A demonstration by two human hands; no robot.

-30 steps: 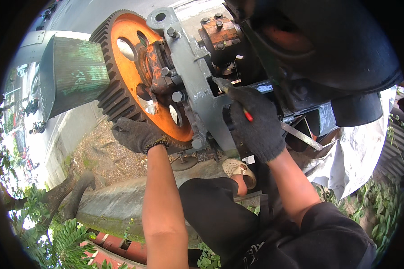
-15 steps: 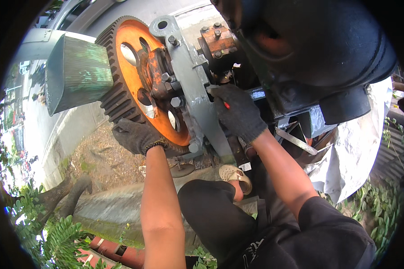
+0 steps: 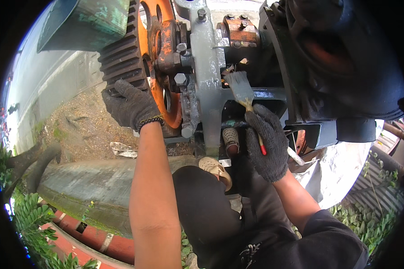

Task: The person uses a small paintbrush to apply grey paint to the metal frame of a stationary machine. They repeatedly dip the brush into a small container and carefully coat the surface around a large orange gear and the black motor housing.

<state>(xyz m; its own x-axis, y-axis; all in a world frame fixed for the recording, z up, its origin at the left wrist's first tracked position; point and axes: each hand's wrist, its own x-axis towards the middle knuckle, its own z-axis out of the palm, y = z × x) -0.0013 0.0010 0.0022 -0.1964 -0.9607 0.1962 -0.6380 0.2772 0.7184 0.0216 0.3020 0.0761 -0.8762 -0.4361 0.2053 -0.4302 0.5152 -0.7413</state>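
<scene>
**Open-Air Work Spot Beside Paved Ground**

This is an outdoor place, with heavy machinery standing in daylight. The landmark is the large gear wheel (image 3: 132,60), part of a machine (image 3: 206,54) with bolted metal parts. Left of the gear wheel runs pale paving (image 3: 72,74). Just on its near side lies bare earth (image 3: 83,127) strewn with litter, then a mossy concrete kerb (image 3: 94,184). Farther to its near left are a thick tree limb (image 3: 42,166), green leaves (image 3: 33,213) and a curved red border (image 3: 116,249). Well to its right, past the machine, a white sheet (image 3: 330,168) hangs near grey corrugated sheeting (image 3: 375,195) and more plants (image 3: 370,222).
</scene>
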